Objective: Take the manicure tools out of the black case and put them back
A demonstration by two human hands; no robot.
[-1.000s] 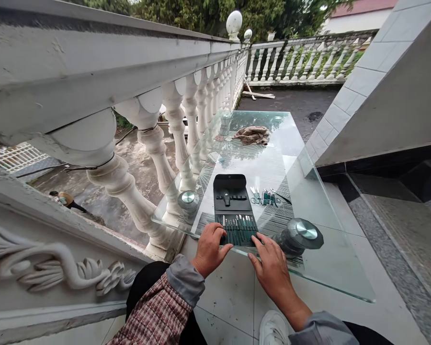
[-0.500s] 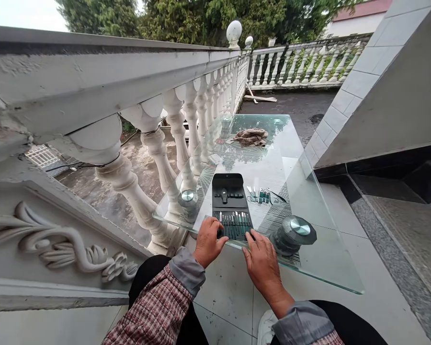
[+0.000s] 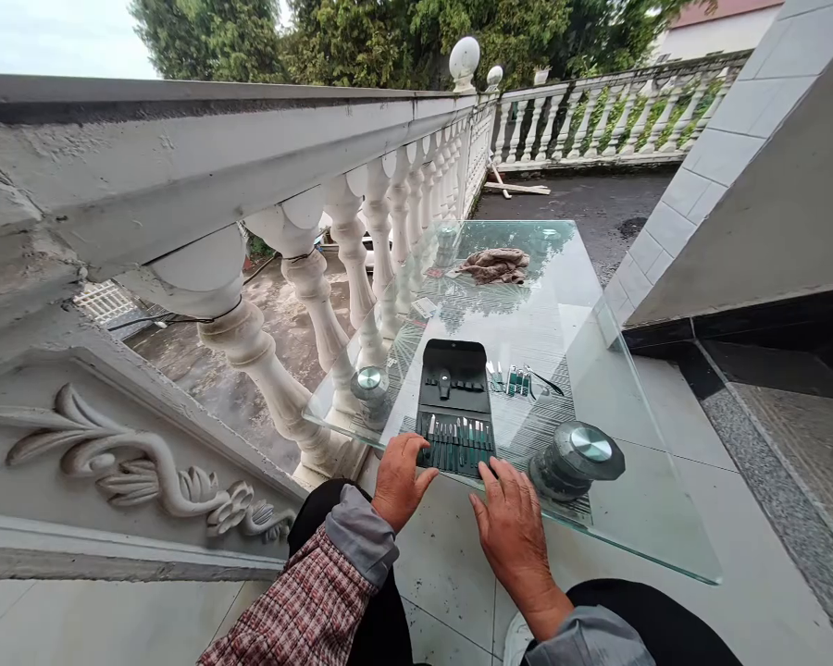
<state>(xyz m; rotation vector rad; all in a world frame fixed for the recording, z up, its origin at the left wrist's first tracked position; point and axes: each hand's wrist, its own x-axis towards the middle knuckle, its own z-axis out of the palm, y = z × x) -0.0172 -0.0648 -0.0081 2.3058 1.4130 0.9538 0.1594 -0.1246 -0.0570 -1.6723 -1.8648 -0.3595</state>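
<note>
An unfolded black manicure case (image 3: 456, 373) lies on the glass table (image 3: 666, 499) near its front edge. Slim tools (image 3: 458, 439) stand side by side in its lower half; the loops in the upper half look unfilled. My left hand (image 3: 397, 483) is at the case's near left corner, thumb and fingers apart, fingertips at the edge. At the near right corner is my right hand (image 3: 517, 518), its fingers stretched out and the tips at the case edge. Right of the case lie loose nail clippers (image 3: 519, 381), small tools and a curved black-handled nipper (image 3: 547, 381).
A crumpled brown cloth (image 3: 494, 265) lies toward the table's far end. Round metal-topped supports (image 3: 575, 460) show under the glass. A white balustrade (image 3: 312, 287) runs along the left, and stone steps (image 3: 777, 462) are at the right.
My left hand's fingers have loosened at the case's left edge. The view has shifted slightly, so everything sits a little further right. The case and loose tools keep their places on the table.
</note>
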